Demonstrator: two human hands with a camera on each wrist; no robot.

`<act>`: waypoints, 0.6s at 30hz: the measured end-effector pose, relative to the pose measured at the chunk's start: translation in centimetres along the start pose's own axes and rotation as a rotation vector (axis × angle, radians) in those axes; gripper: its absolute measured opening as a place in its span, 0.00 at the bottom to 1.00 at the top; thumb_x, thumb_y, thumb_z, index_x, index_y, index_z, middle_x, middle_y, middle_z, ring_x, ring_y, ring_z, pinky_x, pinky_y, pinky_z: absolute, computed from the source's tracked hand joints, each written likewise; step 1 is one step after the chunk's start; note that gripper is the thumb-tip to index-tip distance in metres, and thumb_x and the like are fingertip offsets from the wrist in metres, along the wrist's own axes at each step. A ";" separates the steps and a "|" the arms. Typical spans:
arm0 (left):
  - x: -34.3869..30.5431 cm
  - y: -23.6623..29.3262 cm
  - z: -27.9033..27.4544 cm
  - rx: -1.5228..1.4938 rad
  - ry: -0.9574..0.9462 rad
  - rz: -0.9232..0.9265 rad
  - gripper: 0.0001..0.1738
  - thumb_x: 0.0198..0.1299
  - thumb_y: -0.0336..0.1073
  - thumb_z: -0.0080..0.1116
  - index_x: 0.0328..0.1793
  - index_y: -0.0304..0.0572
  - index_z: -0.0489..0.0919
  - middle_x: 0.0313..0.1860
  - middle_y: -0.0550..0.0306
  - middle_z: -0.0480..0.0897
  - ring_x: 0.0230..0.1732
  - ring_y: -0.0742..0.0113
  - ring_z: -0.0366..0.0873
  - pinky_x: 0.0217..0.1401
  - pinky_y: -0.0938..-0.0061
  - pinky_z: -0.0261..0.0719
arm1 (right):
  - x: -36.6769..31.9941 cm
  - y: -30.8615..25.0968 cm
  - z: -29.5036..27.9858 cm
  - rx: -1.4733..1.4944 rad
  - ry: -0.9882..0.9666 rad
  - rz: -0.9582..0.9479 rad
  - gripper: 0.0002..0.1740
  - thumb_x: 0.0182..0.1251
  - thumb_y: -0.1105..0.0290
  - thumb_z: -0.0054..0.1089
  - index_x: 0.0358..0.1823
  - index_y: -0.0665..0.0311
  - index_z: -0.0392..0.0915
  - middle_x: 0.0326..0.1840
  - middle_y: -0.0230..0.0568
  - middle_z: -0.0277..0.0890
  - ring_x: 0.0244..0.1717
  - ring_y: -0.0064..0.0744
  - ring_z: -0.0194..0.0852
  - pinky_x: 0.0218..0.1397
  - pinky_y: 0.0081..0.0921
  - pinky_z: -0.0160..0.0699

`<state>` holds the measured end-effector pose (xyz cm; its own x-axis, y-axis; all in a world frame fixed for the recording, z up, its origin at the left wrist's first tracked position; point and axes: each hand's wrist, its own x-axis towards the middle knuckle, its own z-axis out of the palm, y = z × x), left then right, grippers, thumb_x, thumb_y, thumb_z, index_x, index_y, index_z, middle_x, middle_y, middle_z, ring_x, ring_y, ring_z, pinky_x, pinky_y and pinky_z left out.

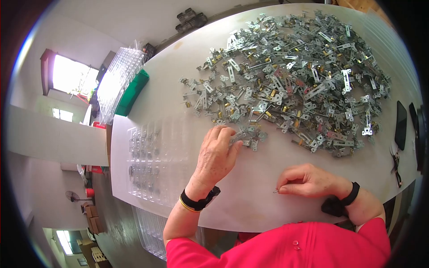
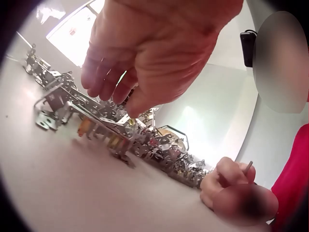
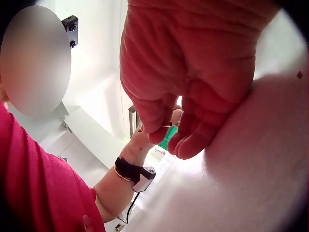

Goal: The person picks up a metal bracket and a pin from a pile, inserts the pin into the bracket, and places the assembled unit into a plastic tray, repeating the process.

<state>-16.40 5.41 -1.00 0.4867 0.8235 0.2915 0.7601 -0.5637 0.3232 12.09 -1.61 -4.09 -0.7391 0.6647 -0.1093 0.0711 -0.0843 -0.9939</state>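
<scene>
A large heap of small metal parts (image 1: 286,85), some with yellow pieces, covers the far side of the white table. At its near left edge the left hand (image 1: 216,152) reaches with bent fingers over a few metal parts (image 1: 254,142); in the left wrist view the left hand (image 2: 149,58) hangs above parts, and whether it grips one cannot be told. Nearer the body, the right hand (image 1: 308,181) pinches a thin small metal piece (image 1: 275,191) between thumb and fingers. In the right wrist view the right hand (image 3: 188,72) largely hides that piece.
Clear plastic trays (image 1: 152,161) with compartments lie at the table's left, by a green bin (image 1: 132,93) and stacked clear trays (image 1: 117,82). On the right are a dark phone (image 1: 401,125) and pliers (image 1: 396,167). A black object (image 1: 333,207) sits beside the right wrist.
</scene>
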 end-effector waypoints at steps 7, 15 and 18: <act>3.2 2.3 0.8 -0.126 0.094 -0.067 0.14 0.65 0.33 0.66 0.52 0.33 0.80 0.46 0.44 0.82 0.49 0.46 0.81 0.53 0.59 0.78 | -0.1 0.0 -0.1 -0.056 -0.002 -0.021 0.12 0.76 0.62 0.64 0.47 0.63 0.85 0.44 0.38 0.84 0.46 0.32 0.81 0.50 0.29 0.79; 4.9 1.8 3.2 -0.139 0.117 -0.075 0.11 0.67 0.29 0.63 0.51 0.30 0.81 0.42 0.46 0.82 0.42 0.54 0.82 0.47 0.65 0.79 | -0.2 0.5 0.0 -0.033 0.015 -0.026 0.13 0.76 0.60 0.64 0.47 0.63 0.84 0.41 0.38 0.83 0.43 0.30 0.79 0.48 0.29 0.78; 5.1 2.0 2.9 -0.291 0.098 -0.113 0.08 0.67 0.25 0.63 0.50 0.29 0.82 0.42 0.49 0.83 0.40 0.61 0.82 0.46 0.71 0.79 | -0.2 0.4 0.0 -0.014 0.012 -0.029 0.13 0.76 0.60 0.64 0.47 0.63 0.84 0.39 0.36 0.82 0.41 0.28 0.78 0.47 0.28 0.77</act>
<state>-11.16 8.63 -1.51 0.3517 0.8797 0.3201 0.6449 -0.4755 0.5983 12.31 -1.78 -4.51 -0.7328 0.6757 -0.0801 0.0587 -0.0545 -0.9968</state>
